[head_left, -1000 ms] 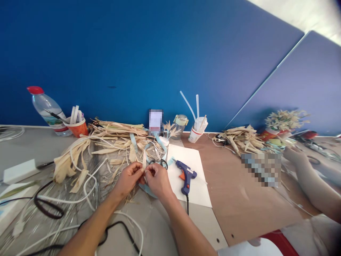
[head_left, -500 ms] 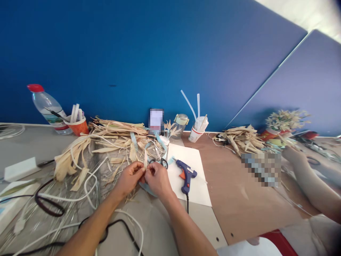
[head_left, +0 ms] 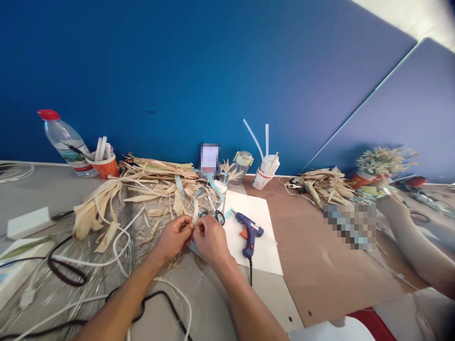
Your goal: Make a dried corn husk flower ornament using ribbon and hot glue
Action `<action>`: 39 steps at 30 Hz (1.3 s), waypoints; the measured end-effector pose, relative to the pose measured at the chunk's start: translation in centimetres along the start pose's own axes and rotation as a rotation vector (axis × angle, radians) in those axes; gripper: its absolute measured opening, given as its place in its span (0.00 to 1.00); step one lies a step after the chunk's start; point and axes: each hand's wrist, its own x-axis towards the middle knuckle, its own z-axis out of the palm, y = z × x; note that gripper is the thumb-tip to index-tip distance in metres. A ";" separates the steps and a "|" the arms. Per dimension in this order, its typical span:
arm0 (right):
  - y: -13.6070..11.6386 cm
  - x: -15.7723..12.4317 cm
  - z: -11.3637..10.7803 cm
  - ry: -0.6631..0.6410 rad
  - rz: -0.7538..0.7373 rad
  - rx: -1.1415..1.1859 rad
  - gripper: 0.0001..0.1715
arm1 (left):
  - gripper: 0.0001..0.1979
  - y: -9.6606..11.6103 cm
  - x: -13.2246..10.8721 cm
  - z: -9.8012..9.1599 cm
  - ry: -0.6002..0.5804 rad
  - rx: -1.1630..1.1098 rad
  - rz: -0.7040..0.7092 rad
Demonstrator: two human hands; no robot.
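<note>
Close together over the near table, my left hand [head_left: 175, 237] and my right hand [head_left: 212, 240] both pinch a narrow pale strip of dried corn husk [head_left: 195, 211]. The strip stands up between the fingertips; its lower end is hidden by them. Just behind my right hand lie scissors [head_left: 219, 217] with dark handles. Light blue ribbon [head_left: 215, 188] curls among husk scraps beyond the fingers. To the right, a blue hot glue gun [head_left: 250, 232] with an orange trigger rests on a white sheet [head_left: 265, 258].
Bundled dried husks [head_left: 159, 169] lie at the back left, near an orange cup [head_left: 106, 169] and a water bottle [head_left: 71, 151]. White cables [head_left: 119, 246] cross the left side. A cup with clear sticks [head_left: 263, 179] stands behind. At right is another person's arm [head_left: 405, 232].
The view has shifted very slightly. Both hands stay pinched at the same spot, and the husk strip between them leans a little differently.
</note>
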 end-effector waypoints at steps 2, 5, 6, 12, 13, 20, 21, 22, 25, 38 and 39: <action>0.0 0.0 0.0 -0.003 0.012 0.024 0.07 | 0.08 0.0 0.0 -0.1 0.003 0.015 0.006; 0.1 0.0 0.1 0.010 0.015 0.033 0.07 | 0.09 0.1 0.0 -0.1 0.013 0.019 0.015; 0.1 0.0 0.1 0.016 0.017 0.032 0.07 | 0.10 0.2 0.1 -0.1 0.018 0.014 0.015; 0.3 0.1 0.0 0.047 0.037 0.039 0.06 | 0.13 0.4 0.1 0.2 -0.002 -0.078 -0.012; 0.3 0.1 0.0 0.045 0.037 0.042 0.07 | 0.13 0.5 0.1 0.2 -0.009 -0.085 -0.014; 0.2 0.1 0.1 0.060 0.045 0.046 0.07 | 0.11 0.5 0.1 0.2 0.012 -0.071 0.017; 0.2 0.1 0.1 0.067 0.046 0.054 0.07 | 0.11 0.6 0.1 0.2 0.016 -0.068 0.014; 0.3 0.1 0.1 0.078 0.045 0.062 0.07 | 0.11 0.6 0.1 0.2 0.022 -0.067 0.008; 0.3 0.1 0.0 0.102 0.039 0.097 0.08 | 0.11 0.6 0.1 0.1 0.039 -0.062 0.003; 0.8 0.2 0.7 -0.002 0.160 0.363 0.07 | 0.10 0.0 0.3 -0.2 -0.035 -0.115 -0.010; 0.9 0.2 0.7 -0.002 0.156 0.356 0.07 | 0.10 0.1 0.2 -0.2 -0.041 -0.120 -0.010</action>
